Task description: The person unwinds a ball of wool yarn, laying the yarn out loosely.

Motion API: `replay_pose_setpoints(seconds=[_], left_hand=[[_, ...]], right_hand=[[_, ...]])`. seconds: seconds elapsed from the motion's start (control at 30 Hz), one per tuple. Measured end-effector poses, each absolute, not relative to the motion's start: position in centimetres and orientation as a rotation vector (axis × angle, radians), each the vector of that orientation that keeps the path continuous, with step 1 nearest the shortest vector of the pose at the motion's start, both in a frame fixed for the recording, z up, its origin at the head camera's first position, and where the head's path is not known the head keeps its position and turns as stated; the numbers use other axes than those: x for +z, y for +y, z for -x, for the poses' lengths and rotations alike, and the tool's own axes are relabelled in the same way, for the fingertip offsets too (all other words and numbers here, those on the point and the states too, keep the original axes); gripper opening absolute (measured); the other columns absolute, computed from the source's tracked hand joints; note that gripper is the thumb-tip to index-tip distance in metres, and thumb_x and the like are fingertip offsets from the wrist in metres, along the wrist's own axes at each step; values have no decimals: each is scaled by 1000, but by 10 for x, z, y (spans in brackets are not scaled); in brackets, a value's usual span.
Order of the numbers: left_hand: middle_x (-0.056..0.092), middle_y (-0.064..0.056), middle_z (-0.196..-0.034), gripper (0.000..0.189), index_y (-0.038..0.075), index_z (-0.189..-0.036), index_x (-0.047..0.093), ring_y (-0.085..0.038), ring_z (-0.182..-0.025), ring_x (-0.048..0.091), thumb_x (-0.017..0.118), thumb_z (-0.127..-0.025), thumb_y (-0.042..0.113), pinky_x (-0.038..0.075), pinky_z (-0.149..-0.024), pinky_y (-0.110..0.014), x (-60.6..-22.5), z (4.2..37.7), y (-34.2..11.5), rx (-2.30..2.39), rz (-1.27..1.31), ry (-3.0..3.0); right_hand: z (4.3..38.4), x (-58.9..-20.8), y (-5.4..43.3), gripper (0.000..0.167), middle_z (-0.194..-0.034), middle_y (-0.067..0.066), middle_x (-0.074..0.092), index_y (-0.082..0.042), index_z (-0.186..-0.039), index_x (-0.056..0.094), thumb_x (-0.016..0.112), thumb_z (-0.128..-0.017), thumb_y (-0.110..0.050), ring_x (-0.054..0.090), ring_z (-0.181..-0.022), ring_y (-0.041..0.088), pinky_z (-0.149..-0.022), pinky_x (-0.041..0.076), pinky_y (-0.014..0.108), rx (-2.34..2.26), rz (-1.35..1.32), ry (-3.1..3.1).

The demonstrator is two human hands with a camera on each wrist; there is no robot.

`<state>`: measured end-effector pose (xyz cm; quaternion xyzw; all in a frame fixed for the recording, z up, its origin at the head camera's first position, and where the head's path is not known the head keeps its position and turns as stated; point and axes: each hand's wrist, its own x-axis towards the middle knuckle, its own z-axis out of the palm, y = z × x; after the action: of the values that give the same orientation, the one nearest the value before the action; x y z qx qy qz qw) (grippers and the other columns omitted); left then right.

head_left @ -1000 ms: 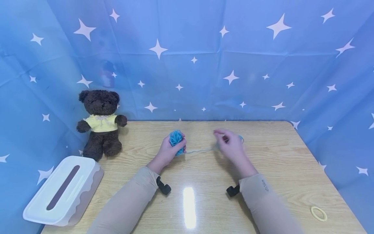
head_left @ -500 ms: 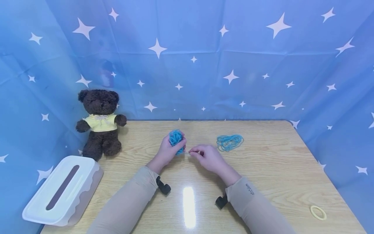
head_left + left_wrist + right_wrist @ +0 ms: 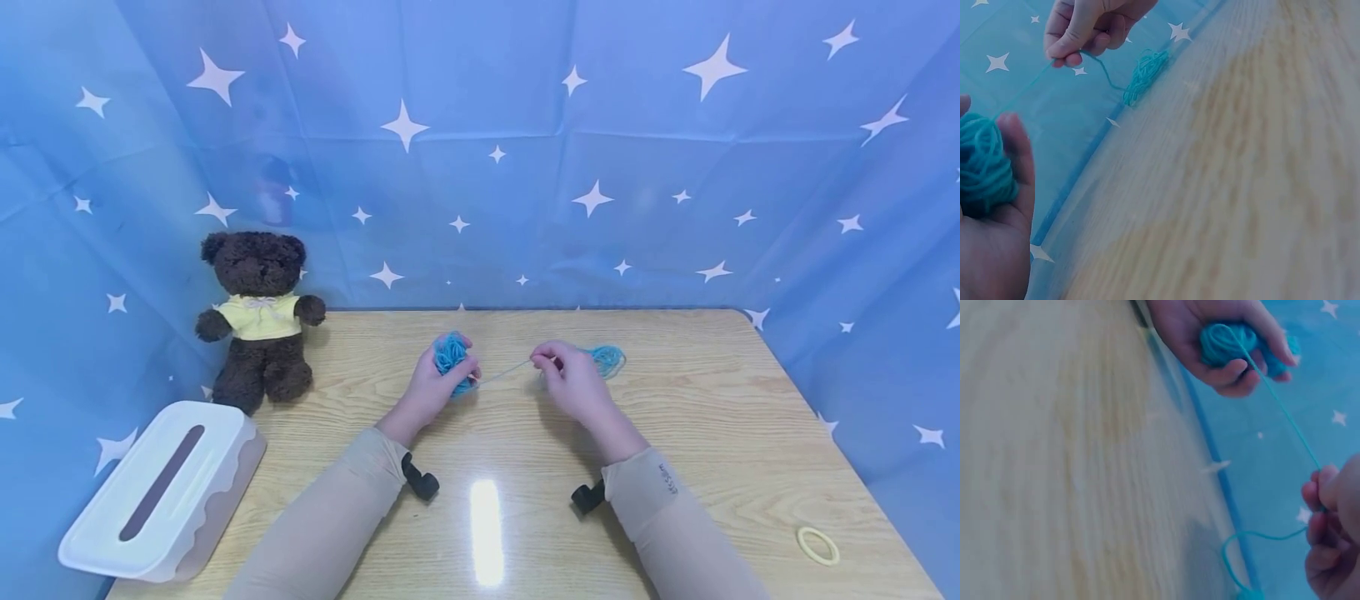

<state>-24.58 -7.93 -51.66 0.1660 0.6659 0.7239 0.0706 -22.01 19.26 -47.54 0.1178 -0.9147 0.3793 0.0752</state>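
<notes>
My left hand (image 3: pixel 431 385) grips a ball of blue yarn (image 3: pixel 451 353), its fingers and thumb curled round it. From that ball a strand (image 3: pixel 1285 412) stretches taut to my right hand (image 3: pixel 573 379), which pinches it between thumb and fingertips. In the left wrist view the strand continues past the pinch and sags down to a loose bundle of yarn (image 3: pixel 1145 76). That bundle lies on the table behind my right hand, which partly hides it in the head view.
A brown teddy bear (image 3: pixel 258 321) in a yellow top sits at the table's back left. The white tissue box (image 3: pixel 206 492) stands at the left edge. Near the right edge of the wooden table (image 3: pixel 712 400) lies a pale yellow ring (image 3: pixel 817 546).
My right hand first came left to the yarn ball, then drew back right, and the strand is now stretched between the hands. The left hand has stayed almost in place.
</notes>
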Motion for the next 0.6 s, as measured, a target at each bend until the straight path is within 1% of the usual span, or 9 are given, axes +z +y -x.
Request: replay_pose_setpoints(seconds=[0.07, 0.13, 0.23, 0.27, 0.37, 0.43, 0.6], left_hand=[[75, -2, -100, 27, 11, -134, 58, -15, -91, 77, 67, -112, 23, 68, -86, -31, -516, 245, -79, 2183, -498, 1956], [74, -3, -100, 28, 10, -134, 57, -14, -89, 77, 67, -112, 24, 67, -84, -29, -516, 245, -78, 2177, -492, 1949], [71, -3, -97, 37, 1, -136, 55, -13, -84, 73, 68, -111, 25, 64, -79, -24, -516, 244, -78, 2164, -478, 1988], [70, -2, -97, 40, -2, -138, 54, -13, -83, 72, 68, -111, 25, 62, -77, -23, -516, 245, -78, 2161, -477, 1998], [70, -1, -97, 48, -7, -142, 50, -13, -84, 71, 68, -111, 25, 62, -74, -24, -517, 245, -79, 2155, -463, 2012], [70, -1, -99, 50, -8, -144, 50, -13, -86, 71, 68, -111, 25, 63, -73, -26, -517, 246, -79, 2158, -449, 2008], [71, -3, -102, 50, -7, -146, 52, -14, -88, 72, 69, -110, 24, 65, -70, -28, -517, 246, -79, 2168, -415, 2000]], right_hand=[[223, -475, 200, 22, -107, 13, 80, -9, -120, 75, 59, -115, -24, 63, -76, 16, -63, 53, 29, 1147, -298, -2738], [226, -476, 207, 24, -108, 15, 79, -9, -121, 74, 57, -116, -26, 62, -74, 18, -61, 52, 29, 1157, -250, -2728], [231, -478, 218, 27, -108, 18, 78, -8, -121, 73, 55, -117, -27, 60, -74, 18, -59, 50, 29, 1165, -184, -2711], [232, -478, 223, 27, -107, 19, 78, -8, -122, 73, 55, -117, -27, 60, -75, 19, -59, 49, 29, 1166, -164, -2703], [237, -480, 236, 27, -109, 19, 78, -7, -122, 73, 55, -117, -27, 61, -80, 20, -63, 49, 28, 1156, -98, -2674], [240, -480, 246, 27, -111, 18, 78, -6, -123, 72, 54, -117, -25, 62, -84, 21, -64, 49, 27, 1158, -48, -2650], [244, -479, 270, 35, -117, 17, 79, -4, -128, 70, 50, -118, -31, 65, -92, 25, -67, 51, 25, 1160, 123, -2617]])
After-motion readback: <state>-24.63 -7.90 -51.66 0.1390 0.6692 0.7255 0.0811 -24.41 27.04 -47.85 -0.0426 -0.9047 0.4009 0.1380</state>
